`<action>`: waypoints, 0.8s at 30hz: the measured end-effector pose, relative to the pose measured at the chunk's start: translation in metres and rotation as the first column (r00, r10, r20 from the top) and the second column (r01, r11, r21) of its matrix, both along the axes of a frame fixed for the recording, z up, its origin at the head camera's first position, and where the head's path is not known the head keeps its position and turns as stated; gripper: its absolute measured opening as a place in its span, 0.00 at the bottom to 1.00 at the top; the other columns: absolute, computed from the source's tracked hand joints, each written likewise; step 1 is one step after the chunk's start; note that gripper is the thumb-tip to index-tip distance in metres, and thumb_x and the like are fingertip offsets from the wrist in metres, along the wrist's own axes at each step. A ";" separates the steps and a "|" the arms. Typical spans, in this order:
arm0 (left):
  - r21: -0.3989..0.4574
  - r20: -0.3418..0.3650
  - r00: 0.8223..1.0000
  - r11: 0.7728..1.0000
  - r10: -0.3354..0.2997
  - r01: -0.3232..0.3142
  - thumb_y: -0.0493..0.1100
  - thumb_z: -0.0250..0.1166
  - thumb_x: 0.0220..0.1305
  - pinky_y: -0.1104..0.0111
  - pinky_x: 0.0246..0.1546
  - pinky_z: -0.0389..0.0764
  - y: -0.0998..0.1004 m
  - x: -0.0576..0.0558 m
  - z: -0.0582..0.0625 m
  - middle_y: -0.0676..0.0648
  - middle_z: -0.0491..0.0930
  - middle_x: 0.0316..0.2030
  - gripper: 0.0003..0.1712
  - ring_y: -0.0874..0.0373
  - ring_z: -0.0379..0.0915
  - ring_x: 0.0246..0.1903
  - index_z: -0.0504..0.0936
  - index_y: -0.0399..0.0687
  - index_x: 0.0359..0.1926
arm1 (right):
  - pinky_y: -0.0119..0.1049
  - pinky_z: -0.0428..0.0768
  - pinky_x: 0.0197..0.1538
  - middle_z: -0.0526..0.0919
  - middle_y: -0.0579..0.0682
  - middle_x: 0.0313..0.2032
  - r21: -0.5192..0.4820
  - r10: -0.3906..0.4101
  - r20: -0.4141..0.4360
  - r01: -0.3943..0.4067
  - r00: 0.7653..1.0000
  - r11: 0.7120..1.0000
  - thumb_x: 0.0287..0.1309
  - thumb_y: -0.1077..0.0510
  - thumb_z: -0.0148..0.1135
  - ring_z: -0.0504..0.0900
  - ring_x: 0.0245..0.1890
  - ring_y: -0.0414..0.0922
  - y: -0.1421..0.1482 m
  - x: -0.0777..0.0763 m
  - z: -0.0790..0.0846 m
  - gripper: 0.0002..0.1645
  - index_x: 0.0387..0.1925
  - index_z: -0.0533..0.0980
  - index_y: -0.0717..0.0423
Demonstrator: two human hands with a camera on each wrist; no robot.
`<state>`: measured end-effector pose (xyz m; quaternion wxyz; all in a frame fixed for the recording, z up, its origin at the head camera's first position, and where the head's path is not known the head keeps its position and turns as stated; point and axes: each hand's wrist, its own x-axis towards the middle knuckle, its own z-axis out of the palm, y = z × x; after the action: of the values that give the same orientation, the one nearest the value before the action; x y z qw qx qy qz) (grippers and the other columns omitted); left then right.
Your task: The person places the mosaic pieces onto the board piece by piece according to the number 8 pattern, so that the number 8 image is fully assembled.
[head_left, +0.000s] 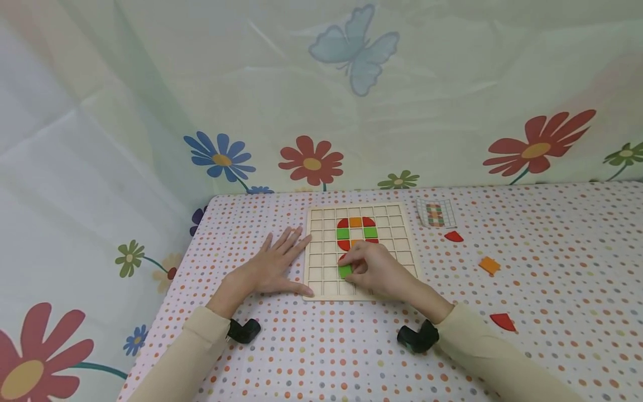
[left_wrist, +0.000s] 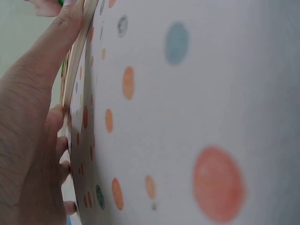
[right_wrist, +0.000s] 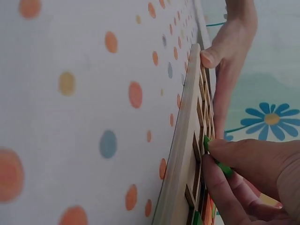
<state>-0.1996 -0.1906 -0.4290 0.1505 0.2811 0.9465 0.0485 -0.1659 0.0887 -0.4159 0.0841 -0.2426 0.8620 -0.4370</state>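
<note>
A wooden grid board (head_left: 321, 288) lies on the table. Red quarter-round, orange and green square tiles form a ring in its upper middle cells, among them an orange tile (head_left: 355, 222) and a green tile (head_left: 369, 233). Below the ring, my right hand (head_left: 382, 271) pinches a green tile (head_left: 345, 272) between thumb and fingers at a lower cell; the right wrist view shows the green tile (right_wrist: 225, 169) slightly tilted. The fingers partly hide the tiles around it. My left hand (head_left: 278, 265) is spread flat at the board's left side, its thumb on the lower left corner.
Right of the board lie a pattern card (head_left: 436, 214), a red quarter-round tile (head_left: 454, 237), orange pieces (head_left: 489, 266) and another red quarter-round tile (head_left: 503, 321). The dotted tablecloth (head_left: 321, 352) covers the table. A flowered curtain (head_left: 432, 111) hangs behind.
</note>
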 end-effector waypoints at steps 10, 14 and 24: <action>0.019 0.003 1.000 1.000 0.003 -0.003 0.81 0.64 0.58 0.41 0.79 0.32 0.000 0.000 -0.001 0.46 0.32 0.84 0.70 0.46 0.24 0.83 0.39 0.56 0.86 | 0.30 0.78 0.37 0.86 0.48 0.37 0.070 -0.018 -0.145 0.029 0.989 0.997 0.50 0.70 0.80 0.77 0.34 0.40 -0.009 0.000 -0.004 0.13 0.40 0.90 0.63; 0.018 0.005 1.000 1.000 0.004 -0.004 0.80 0.64 0.58 0.41 0.79 0.32 0.000 0.000 -0.001 0.46 0.32 0.84 0.70 0.46 0.23 0.83 0.39 0.56 0.86 | 0.32 0.75 0.40 0.86 0.45 0.35 0.080 -0.039 -0.157 0.052 0.987 0.995 0.49 0.67 0.82 0.76 0.37 0.40 -0.011 -0.001 -0.005 0.12 0.38 0.91 0.60; 0.008 0.008 1.000 1.000 0.002 -0.002 0.81 0.64 0.59 0.41 0.79 0.31 0.000 0.000 0.001 0.46 0.31 0.84 0.70 0.46 0.23 0.82 0.38 0.56 0.86 | 0.29 0.74 0.33 0.82 0.47 0.34 0.078 -0.049 -0.135 0.060 0.990 0.995 0.50 0.69 0.81 0.73 0.30 0.39 -0.012 0.002 -0.004 0.13 0.39 0.89 0.65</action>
<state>-0.1997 -0.1903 -0.4284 0.1531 0.2804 0.9461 0.0535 -0.1635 0.0769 -0.4197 0.0241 -0.2440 0.8892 -0.3863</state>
